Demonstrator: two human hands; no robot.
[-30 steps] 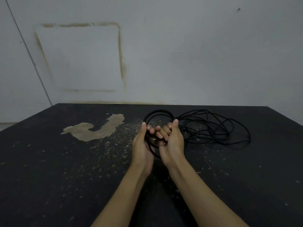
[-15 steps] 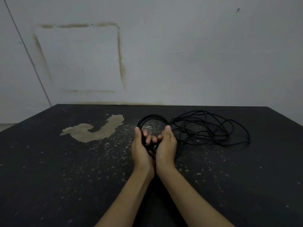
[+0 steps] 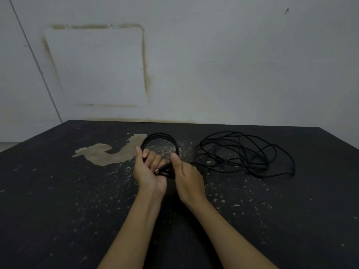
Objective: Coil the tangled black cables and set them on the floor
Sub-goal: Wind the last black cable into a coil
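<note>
A neat coil of black cable (image 3: pixel 161 137) stands up between my two hands above the dark floor (image 3: pixel 58 200). My left hand (image 3: pixel 148 169) grips the coil's left side, fingers curled round the strands. My right hand (image 3: pixel 186 176) holds the coil's right side with the thumb up. A cable end with a small metal plug (image 3: pixel 158 170) pokes out between the palms. To the right, a loose tangle of black cable (image 3: pixel 246 153) lies flat on the floor, apart from the coil.
A tan patch of bare concrete (image 3: pixel 110 153) shows where the dark floor coating has worn off, left of the coil. Pale flecks dot the floor. A grey wall (image 3: pixel 213 65) with a stained square outline rises behind.
Both hands and the coil have shifted left, away from the loose tangle. The right hand has turned so its back faces me, and the plug end now shows between the palms.
</note>
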